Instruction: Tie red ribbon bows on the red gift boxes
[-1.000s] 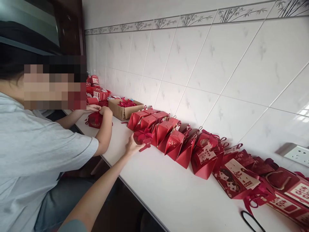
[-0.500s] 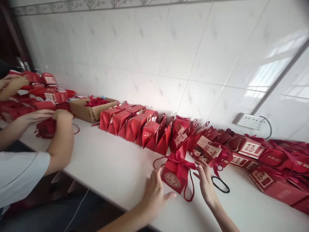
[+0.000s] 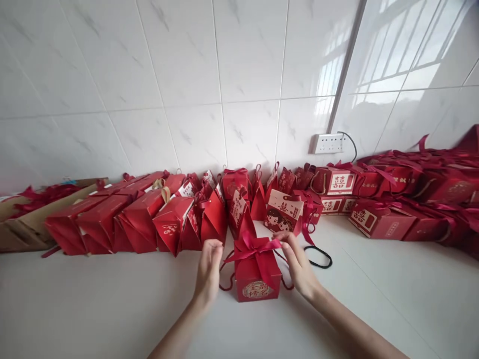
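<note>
A small red gift box (image 3: 257,284) with a round gold-lettered emblem stands upright on the white table, facing me. A crimson ribbon (image 3: 258,254) is tied in a bow across its top, and a dark red cord handle (image 3: 226,288) loops out at its sides. My left hand (image 3: 208,276) is beside the box's left side, fingers loosely bent and apart from it, holding nothing visible. At the upper right, my right hand (image 3: 301,269) has its fingertips at the end of the bow and appears to pinch it.
Red folded boxes (image 3: 138,219) stand in a row along the tiled wall. A cardboard box (image 3: 33,227) of ribbons is at left. Finished-looking red boxes (image 3: 389,219) are stacked at right. A black loop (image 3: 319,257) lies near my right hand; a power socket (image 3: 329,143) is on the wall.
The view has swung right, so the co-worker at left is out of sight. The gift box now faces me squarely. My left hand's fingers have bent; my right has closed in on the bow.
</note>
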Demonstrator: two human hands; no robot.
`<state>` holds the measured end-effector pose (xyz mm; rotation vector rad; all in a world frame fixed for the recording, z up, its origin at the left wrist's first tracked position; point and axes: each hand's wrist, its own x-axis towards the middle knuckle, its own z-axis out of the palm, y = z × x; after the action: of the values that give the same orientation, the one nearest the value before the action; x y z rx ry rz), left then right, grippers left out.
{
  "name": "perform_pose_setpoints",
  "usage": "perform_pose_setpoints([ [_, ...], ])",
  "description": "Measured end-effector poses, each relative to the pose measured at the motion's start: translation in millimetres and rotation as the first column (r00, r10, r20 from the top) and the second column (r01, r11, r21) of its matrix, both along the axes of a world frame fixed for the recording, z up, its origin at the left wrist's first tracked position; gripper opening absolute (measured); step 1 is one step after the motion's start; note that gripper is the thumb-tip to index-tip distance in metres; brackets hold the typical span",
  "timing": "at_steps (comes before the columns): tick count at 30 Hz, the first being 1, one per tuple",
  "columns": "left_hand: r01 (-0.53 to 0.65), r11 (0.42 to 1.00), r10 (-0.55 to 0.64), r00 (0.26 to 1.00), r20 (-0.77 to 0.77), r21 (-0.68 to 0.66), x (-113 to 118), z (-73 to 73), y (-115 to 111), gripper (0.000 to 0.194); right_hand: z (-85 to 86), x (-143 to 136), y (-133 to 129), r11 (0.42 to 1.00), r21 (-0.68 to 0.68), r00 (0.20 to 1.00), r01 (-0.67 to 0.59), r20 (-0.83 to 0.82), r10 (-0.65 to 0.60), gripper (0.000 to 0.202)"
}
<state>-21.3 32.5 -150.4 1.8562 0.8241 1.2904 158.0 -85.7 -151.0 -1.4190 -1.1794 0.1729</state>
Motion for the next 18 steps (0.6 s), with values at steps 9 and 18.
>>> perform_pose_setpoints([
  [9, 0.228, 0.930, -0.115, 0.926, -0.359, 0.289, -12.7, 6.9, 0.0, 0.019, 19.9, -9.4, -14.2, 0.930, 0.203, 0.595, -0.306, 0.803, 0.020, 0.019],
  [18, 0.218, 0.819, -0.050, 0.949, -0.311, 0.530, -12.9, 0.0, 11.0, 0.010, 20.5, -0.9, -13.2, 0.955, 0.240, 0.849, -0.176, 0.527, 0.024, 0.014],
])
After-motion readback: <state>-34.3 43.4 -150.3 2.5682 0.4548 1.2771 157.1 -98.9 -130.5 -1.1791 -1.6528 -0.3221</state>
